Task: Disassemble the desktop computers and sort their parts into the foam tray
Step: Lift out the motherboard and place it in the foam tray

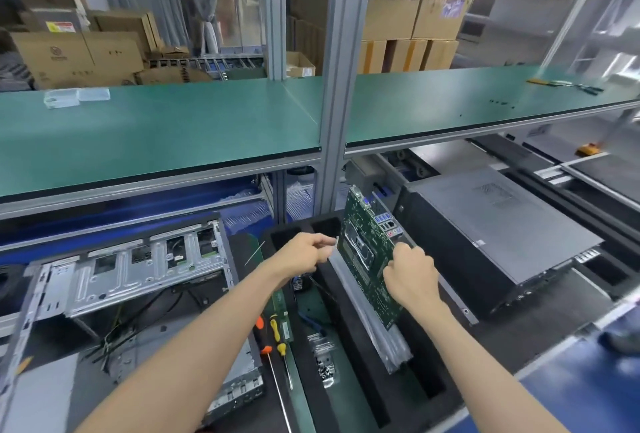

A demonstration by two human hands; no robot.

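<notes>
Green shelf above, table below. Board (367, 259) stands on edge over foam tray (349, 335) slot, long axis near-far. Right hand (410, 280) fingers clamp its right edge; left hand (304, 252) just left, fingers pinching something small, unclear what. Slot directly beneath.

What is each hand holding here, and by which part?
The right hand grips the green motherboard by its right edge, just below the port block. The left hand pinches something small and pale; what it is cannot be told.

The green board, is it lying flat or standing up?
Standing up. The green board is on edge, tilted, over the foam tray, gripped by the right hand.
</notes>
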